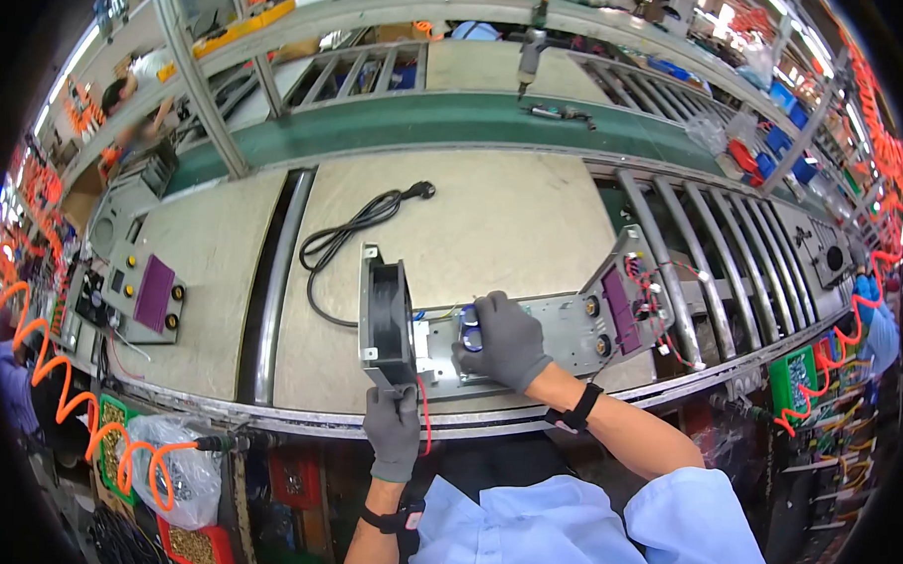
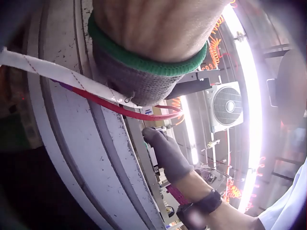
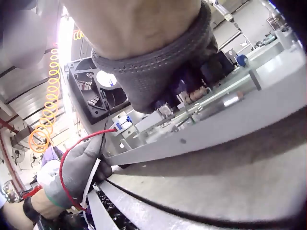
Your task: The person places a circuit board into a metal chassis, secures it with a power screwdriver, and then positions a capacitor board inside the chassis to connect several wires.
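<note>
A metal chassis lies on the bench, with a black fan upright at its left end. My gloved right hand is over a circuit board with blue-topped cylindrical parts, its fingers bent around them. At the fan's lower corner is my gloved left hand, its fingertips near a red wire; in the right wrist view the left hand has its fingers bent by the chassis edge with a black wire, grip partly hidden. A purple panel stands at the chassis' right end.
A black power cord lies behind the fan. Metal rollers are at the right, a second unit at the left. Beyond runs a green conveyor under a hanging screwdriver. Bins of screws sit below the bench edge.
</note>
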Motion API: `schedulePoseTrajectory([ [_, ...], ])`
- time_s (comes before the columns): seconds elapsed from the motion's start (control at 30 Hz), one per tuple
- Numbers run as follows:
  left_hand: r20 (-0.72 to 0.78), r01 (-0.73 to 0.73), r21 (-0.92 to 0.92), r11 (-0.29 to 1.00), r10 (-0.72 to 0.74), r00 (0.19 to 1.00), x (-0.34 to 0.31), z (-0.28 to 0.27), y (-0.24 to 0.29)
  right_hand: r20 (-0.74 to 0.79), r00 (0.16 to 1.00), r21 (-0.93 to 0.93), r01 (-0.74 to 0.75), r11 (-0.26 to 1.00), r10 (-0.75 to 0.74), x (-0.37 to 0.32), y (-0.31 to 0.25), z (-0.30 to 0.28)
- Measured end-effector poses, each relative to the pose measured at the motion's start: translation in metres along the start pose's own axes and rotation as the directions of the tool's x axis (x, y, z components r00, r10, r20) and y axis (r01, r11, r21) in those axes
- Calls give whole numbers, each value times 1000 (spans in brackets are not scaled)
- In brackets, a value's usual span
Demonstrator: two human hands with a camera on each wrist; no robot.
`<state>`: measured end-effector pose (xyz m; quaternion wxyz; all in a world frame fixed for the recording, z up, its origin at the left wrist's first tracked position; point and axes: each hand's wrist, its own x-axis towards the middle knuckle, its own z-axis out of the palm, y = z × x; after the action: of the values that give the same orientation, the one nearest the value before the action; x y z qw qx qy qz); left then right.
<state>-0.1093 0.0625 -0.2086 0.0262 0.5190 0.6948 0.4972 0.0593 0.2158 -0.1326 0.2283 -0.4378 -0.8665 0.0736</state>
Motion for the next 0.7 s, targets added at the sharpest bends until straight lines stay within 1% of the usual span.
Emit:
schedulePoseTrajectory([
  [0.07, -3, 11, 5, 1000, -11, 1000, -4, -1, -2, 79, 997, 8, 10, 1000, -10, 1, -2, -12],
  [0.1, 8, 11, 43, 999, -11, 1000, -5, -2, -2, 94, 995, 17, 18, 1000, -20, 2, -2, -19],
  [0.17, 16, 6, 33, 999, -6, 1000, -6, -3, -3, 133, 991, 32, 30, 999, -34, 1, -5, -44],
  [0.2, 18, 8, 25, 1000, -9, 1000, -6, -2, -4, 135, 987, -12, 88, 996, -86, 1, -5, -62],
  [0.27, 19, 12, 29, 999, -13, 1000, -7, -1, -4, 155, 968, -96, 215, 972, -198, 5, -15, -121],
  [0.33, 7, 1, 35, 999, -1, 1000, -6, -1, -2, 217, 956, 80, 183, 980, -196, 4, -26, -185],
  [0.4, 8, 7, 31, 999, -7, 1000, -6, -3, 2, 429, 896, 247, 4, 969, -113, 14, -32, -253],
  [0.47, 9, -11, 23, 1000, 11, 1000, -3, -5, 6, 405, 898, 360, 15, 933, -171, 27, -19, -297],
  [0.53, 3, 13, 32, 999, -13, 1000, -3, -4, 6, 464, 884, 375, -134, 917, -60, 54, -3, -332],
  [0.6, 0, 4, 32, 999, -4, 1000, -6, -1, -2, 460, 883, 302, -258, 918, 96, 93, 21, -348],
  [0.7, -25, 17, 19, 1000, -16, 1000, -4, 2, -1, 366, 917, 214, -249, 944, 159, 162, 102, -322],
])
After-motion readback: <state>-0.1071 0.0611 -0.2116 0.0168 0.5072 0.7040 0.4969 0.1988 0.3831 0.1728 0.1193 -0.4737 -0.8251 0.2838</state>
